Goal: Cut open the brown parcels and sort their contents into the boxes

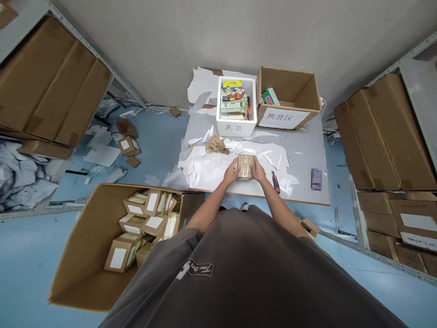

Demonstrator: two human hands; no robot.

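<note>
Near the table's front edge, a small brown carton wrapped in shiny tape (pixel 246 166) is held between both hands. My left hand (pixel 231 171) grips its left side, and my right hand (pixel 258 171) grips its right side. Just right of my right hand lies a red and black utility knife (pixel 275 182). Torn white paper (pixel 211 165) spreads under and around the carton. A crumpled ball of brown tape (pixel 215 144) sits behind my left hand.
At the table's back stand a white foam box (pixel 236 128) holding colourful packages and an open cardboard box (pixel 307 93) with a green package. A phone (pixel 316 179) lies right. A large carton (pixel 78 255) with several parcels stands at left. Shelves with boxes (pixel 382 132) flank the table.
</note>
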